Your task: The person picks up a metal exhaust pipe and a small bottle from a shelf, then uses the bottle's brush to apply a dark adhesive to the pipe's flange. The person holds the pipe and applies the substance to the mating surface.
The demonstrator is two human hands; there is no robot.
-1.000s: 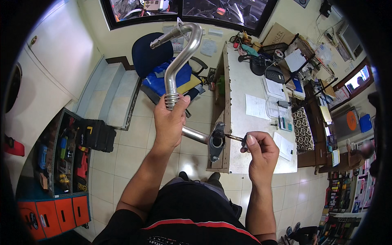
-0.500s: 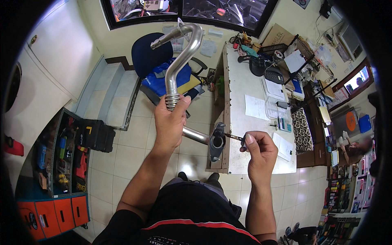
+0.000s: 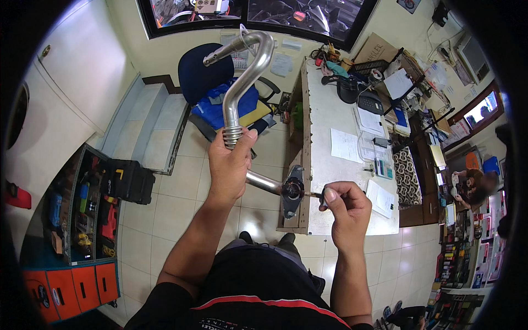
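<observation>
A bent silver metal exhaust pipe point(image 3: 231, 102) stands in front of me, with my left hand point(image 3: 226, 168) wrapped around it just below its ribbed section point(image 3: 232, 136). Its lower stretch runs right to a dark, sooty oval flange point(image 3: 291, 210) with a round opening. My right hand point(image 3: 350, 208) pinches the dark end of a small thin-shafted tool point(image 3: 313, 194), perhaps a screwdriver or bit. The shaft points left and its tip meets the flange at the opening; how deep it reaches I cannot tell.
A white-topped desk point(image 3: 324, 110) with papers and a calculator point(image 3: 383, 169) stands at right. Behind the pipe is a blue office chair point(image 3: 201, 71). At left are an open tool cabinet point(image 3: 74, 220) and a black case point(image 3: 131, 184). Another person point(image 3: 473, 187) is at far right.
My right hand has shifted slightly left, taking the tool's tip from the flange's upper edge down to its opening. The left hand and pipe stay nearly still. The person at far right has moved.
</observation>
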